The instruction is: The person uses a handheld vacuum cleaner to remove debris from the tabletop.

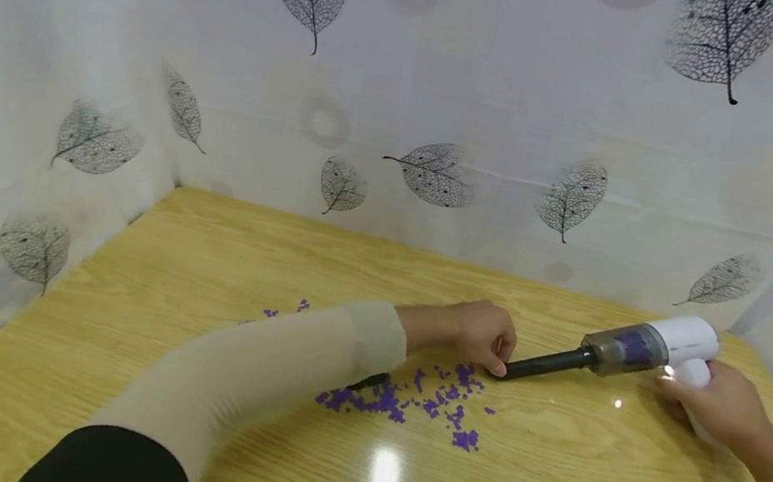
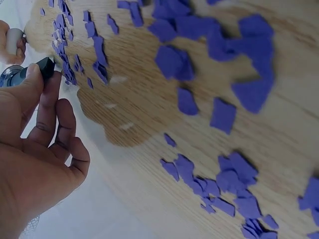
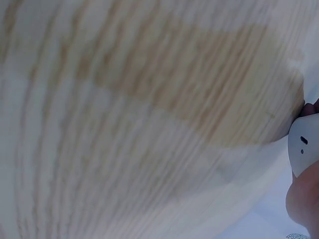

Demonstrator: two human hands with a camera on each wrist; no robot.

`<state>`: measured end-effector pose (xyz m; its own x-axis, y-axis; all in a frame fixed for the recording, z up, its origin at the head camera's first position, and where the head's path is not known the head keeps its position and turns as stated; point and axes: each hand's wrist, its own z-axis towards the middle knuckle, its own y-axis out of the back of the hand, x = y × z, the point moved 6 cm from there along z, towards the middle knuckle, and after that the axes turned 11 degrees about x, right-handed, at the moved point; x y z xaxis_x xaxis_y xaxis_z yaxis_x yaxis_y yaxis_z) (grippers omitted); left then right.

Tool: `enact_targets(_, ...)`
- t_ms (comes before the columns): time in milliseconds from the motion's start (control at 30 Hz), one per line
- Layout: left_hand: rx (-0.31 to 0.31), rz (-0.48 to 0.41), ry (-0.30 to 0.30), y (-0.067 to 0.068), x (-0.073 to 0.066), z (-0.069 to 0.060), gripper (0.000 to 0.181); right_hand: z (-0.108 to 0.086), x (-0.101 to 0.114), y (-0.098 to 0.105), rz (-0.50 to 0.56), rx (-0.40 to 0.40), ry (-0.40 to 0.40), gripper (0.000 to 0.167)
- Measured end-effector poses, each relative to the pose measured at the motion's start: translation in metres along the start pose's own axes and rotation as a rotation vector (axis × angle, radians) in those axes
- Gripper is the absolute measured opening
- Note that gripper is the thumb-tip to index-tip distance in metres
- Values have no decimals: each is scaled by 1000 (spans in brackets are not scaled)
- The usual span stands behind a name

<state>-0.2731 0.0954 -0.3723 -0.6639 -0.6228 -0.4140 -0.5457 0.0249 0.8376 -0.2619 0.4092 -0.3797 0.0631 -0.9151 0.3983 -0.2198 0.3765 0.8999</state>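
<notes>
At the right of the head view, a handheld vacuum (image 1: 613, 357) is held low over a wooden table (image 1: 240, 252), its white handle (image 1: 694, 372) gripped by the right hand (image 1: 728, 405). The tip of the black nozzle (image 1: 545, 364) is pinched between thumb and index finger by the left hand (image 1: 485, 337), right of centre. Purple scraps (image 1: 384, 401) are scattered below and left of the tip, partly hidden by the left sleeve (image 1: 259, 373); purple is also seen inside the clear cup (image 1: 635, 348), which is barely shown elsewhere. Only in the left wrist view are the scraps revealed as flat, ragged pieces, some overlapping, and the other left fingers (image 2: 66, 122) as curled clear of the nozzle. In the right wrist view, a dark slot (image 3: 303, 140) is shown on white plastic at the right edge.
</notes>
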Motion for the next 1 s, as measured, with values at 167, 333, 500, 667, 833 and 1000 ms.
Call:
enact_targets(167,7,-6,-12,0,-1,-4,14,2,1,0,-20,5,8,38)
enact_targets(333,14,-8,2,-1,-1,-9,14,4,4,-2,-22,4,20,37)
enact_targets(500,22,-8,-3,-1,-2,-12,14,4,6,-3,-13,10,17,37)
enact_targets(667,25,8,-25,-1,0,-14,14,4,11,-4,-6,3,28,37)
enact_targets(833,35,14,-27,-1,5,-16,14,7,19,-5,-12,-19,51,35)
enact_targets(1000,55,10,-10,-2,10,-19,14,10,24,-7,-9,-19,59,35)
